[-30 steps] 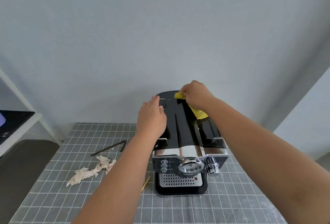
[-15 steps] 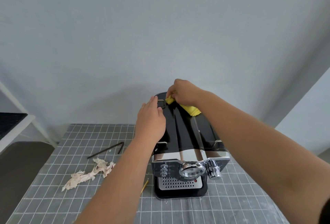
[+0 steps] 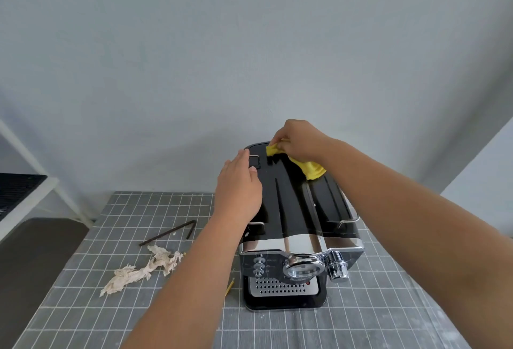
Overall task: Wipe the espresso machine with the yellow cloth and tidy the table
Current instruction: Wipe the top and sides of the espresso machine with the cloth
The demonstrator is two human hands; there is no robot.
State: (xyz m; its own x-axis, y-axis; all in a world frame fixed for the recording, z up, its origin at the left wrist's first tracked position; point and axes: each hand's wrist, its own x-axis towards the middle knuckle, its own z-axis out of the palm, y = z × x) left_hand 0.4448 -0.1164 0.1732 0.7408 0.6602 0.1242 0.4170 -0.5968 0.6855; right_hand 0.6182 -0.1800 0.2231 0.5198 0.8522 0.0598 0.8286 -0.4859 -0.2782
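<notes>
A black and chrome espresso machine (image 3: 294, 209) stands on the grey checked table (image 3: 111, 307), its front facing me. My right hand (image 3: 298, 139) pinches the yellow cloth (image 3: 309, 168) and presses it on the machine's black top near the back edge. One corner of the cloth sticks out left of my fingers, the rest trails under my wrist. My left hand (image 3: 238, 187) lies flat on the left part of the top, fingers together, holding nothing.
On the table left of the machine lie a crumpled beige paper scrap (image 3: 144, 269), a dark bent metal rod (image 3: 169, 233) and a thin yellow stick (image 3: 229, 287) by the machine's base. A white shelf frame (image 3: 41, 182) stands at the far left, beside a dark seat (image 3: 33, 259).
My right hand slid the cloth left along the back of the machine's top, then partway back to the right. The left hand stayed flat on the top.
</notes>
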